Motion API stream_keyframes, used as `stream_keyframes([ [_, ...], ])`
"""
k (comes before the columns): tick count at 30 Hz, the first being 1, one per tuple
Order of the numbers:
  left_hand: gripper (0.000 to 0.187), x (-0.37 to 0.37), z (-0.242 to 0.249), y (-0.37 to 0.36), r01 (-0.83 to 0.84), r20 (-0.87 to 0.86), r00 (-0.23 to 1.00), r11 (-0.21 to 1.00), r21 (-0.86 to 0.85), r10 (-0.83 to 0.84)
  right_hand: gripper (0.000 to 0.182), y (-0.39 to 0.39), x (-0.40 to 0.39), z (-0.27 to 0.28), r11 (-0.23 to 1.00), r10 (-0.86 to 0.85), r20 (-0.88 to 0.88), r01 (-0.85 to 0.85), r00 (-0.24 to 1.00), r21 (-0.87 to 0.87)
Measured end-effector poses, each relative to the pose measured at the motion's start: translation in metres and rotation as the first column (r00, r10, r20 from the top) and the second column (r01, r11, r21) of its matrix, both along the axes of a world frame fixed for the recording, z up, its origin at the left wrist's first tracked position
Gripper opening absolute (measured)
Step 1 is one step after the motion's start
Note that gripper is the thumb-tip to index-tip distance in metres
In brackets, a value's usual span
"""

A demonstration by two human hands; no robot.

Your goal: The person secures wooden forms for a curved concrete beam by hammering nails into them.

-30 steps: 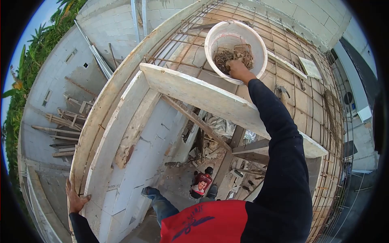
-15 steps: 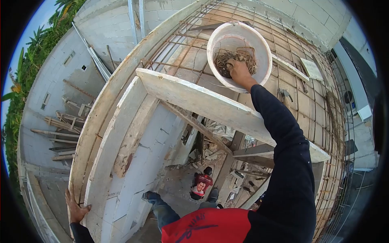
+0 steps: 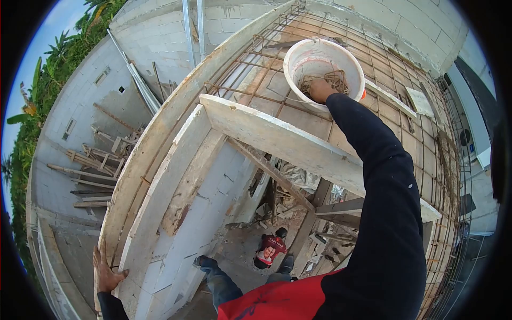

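My right hand (image 3: 321,90) reaches down into a white plastic bucket (image 3: 296,60). Its fingers look curled among bent pieces of rusty wire (image 3: 338,81), and their tips are hidden. The bucket stands on the rebar mesh (image 3: 256,68) over wooden boards. At the lower left, my left hand (image 3: 110,271) rests on the top edge of a long formwork board (image 3: 176,109), fingers spread and thumb out. A second, pale formwork board (image 3: 277,136) runs between me and the bucket.
Below me is an open gap with a timber brace (image 3: 277,178) across it. A person in a red shirt (image 3: 270,250) is on the floor far down. Scrap timber (image 3: 93,165) lies by the left wall. Flat board pieces (image 3: 420,101) lie on the mesh at right.
My right hand has gone slightly deeper into the bucket, and my arm now covers the hammer on the mesh. The view has shifted a little. My left hand stays on the board.
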State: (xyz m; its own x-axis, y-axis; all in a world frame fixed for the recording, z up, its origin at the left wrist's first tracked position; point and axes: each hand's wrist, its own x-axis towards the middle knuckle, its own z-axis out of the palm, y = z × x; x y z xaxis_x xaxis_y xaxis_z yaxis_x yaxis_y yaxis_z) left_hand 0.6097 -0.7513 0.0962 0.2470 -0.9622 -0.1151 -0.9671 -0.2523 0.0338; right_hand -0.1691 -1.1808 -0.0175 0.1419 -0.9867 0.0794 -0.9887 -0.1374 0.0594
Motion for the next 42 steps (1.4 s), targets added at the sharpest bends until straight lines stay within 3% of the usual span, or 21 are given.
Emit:
stream_keyframes([
  [5, 0.126, 0.0, 0.004, -0.001, 0.023, -0.015, 1.0, 1.0, 0.007, -0.023, 0.024, 0.019, 0.01, 0.012, 0.996, 0.089, -0.142, -0.09, 0.986, -0.002],
  [9, 0.127, -0.008, 0.009, -0.005, -0.012, -0.006, 1.0, 0.999, 0.04, 0.012, 0.023, 0.033, 0.021, 0.019, 0.986, -0.154, 0.071, 0.158, 0.986, -0.059],
  [11, 0.127, -0.006, 0.008, -0.005, -0.011, 0.005, 1.0, 0.998, 0.06, 0.011, 0.024, 0.035, 0.02, 0.017, 0.993, -0.084, -0.026, 0.082, 0.996, -0.08],
  [15, 0.127, -0.006, 0.009, -0.005, -0.009, -0.004, 1.0, 0.998, 0.07, 0.01, 0.023, 0.043, 0.022, 0.034, 0.986, -0.144, -0.065, 0.138, 0.987, -0.088],
  [17, 0.127, -0.003, 0.009, -0.004, -0.017, -0.017, 1.0, 0.997, 0.075, 0.018, 0.024, 0.056, 0.019, 0.061, 0.982, 0.05, -0.333, -0.107, 0.941, -0.157],
  [18, 0.127, 0.003, 0.006, -0.004, 0.006, -0.012, 1.0, 0.998, 0.06, -0.006, 0.024, 0.053, 0.012, 0.069, 0.969, -0.032, -0.009, 0.029, 0.999, -0.245],
  [20, 0.126, -0.001, 0.003, -0.005, 0.036, -0.013, 0.999, 0.998, 0.057, -0.035, 0.024, 0.059, 0.002, 0.086, 0.927, -0.071, 0.132, 0.114, 0.989, -0.358],
  [21, 0.125, -0.006, 0.011, -0.006, 0.011, -0.01, 1.0, 0.997, 0.078, -0.01, 0.024, 0.082, 0.021, 0.118, 0.889, -0.102, 0.182, 0.172, 0.978, -0.424],
  [22, 0.124, 0.009, -0.002, -0.003, 0.057, -0.021, 0.998, 0.998, -0.005, -0.057, 0.023, 0.069, 0.001, 0.115, 0.802, 0.011, -0.004, -0.011, 1.0, -0.597],
  [23, 0.121, 0.007, -0.002, -0.001, 0.103, -0.015, 0.995, 0.994, -0.048, -0.103, 0.023, 0.11, 0.044, 0.149, 0.68, 0.153, 0.251, 0.083, 0.956, -0.729],
  [24, 0.119, 0.01, -0.003, 0.001, 0.112, -0.014, 0.993, 0.992, -0.052, -0.113, 0.024, 0.14, 0.082, 0.17, 0.721, 0.132, 0.548, 0.3, 0.826, -0.625],
  [25, 0.117, 0.0, 0.005, 0.0, 0.084, -0.025, 0.996, 0.996, -0.034, -0.085, 0.027, 0.15, 0.088, 0.165, 0.794, 0.32, 0.773, 0.29, 0.547, -0.534],
  [26, 0.115, 0.004, 0.0, 0.003, 0.083, 0.003, 0.997, 0.995, -0.048, -0.083, 0.022, 0.166, 0.104, 0.158, 0.814, 0.522, 0.823, 0.159, 0.223, -0.559],
  [27, 0.113, 0.007, -0.005, 0.004, 0.088, 0.024, 0.996, 0.995, -0.053, -0.087, 0.017, 0.181, 0.119, 0.141, 0.799, 0.592, 0.802, 0.07, 0.076, -0.597],
  [28, 0.113, 0.009, -0.007, 0.004, 0.034, 0.002, 0.999, 0.999, 0.002, -0.034, 0.015, 0.203, 0.138, 0.119, 0.873, 0.481, 0.875, -0.06, -0.06, -0.484],
  [29, 0.114, 0.011, -0.011, 0.004, 0.031, 0.049, 0.998, 1.0, -0.002, -0.031, 0.014, 0.232, 0.176, 0.103, 0.841, 0.408, 0.883, -0.281, -0.231, -0.463],
  [32, 0.113, 0.015, -0.016, 0.008, 0.07, 0.042, 0.997, 0.995, -0.071, -0.067, 0.023, 0.317, 0.325, 0.063, 0.876, 0.006, 0.99, -0.476, -0.141, -0.073],
  [35, 0.11, 0.019, -0.018, 0.006, 0.109, 0.051, 0.993, 0.985, -0.132, -0.103, 0.025, 0.36, 0.419, -0.005, 0.66, -0.337, 0.928, -0.742, -0.159, 0.113],
  [36, 0.109, 0.019, -0.019, 0.008, 0.128, 0.094, 0.989, 0.981, -0.144, -0.115, 0.026, 0.377, 0.453, -0.02, 0.608, -0.447, 0.858, -0.79, -0.253, 0.084],
  [39, 0.106, 0.02, -0.026, 0.013, 0.163, 0.151, 0.979, 0.966, -0.199, -0.134, 0.025, 0.421, 0.541, -0.026, 0.509, -0.628, 0.732, -0.851, -0.266, 0.128],
  [42, 0.106, 0.016, -0.021, 0.015, 0.167, 0.138, 0.98, 0.964, -0.207, -0.14, 0.022, 0.451, 0.582, 0.005, 0.415, -0.832, 0.465, -0.896, -0.304, 0.156],
])
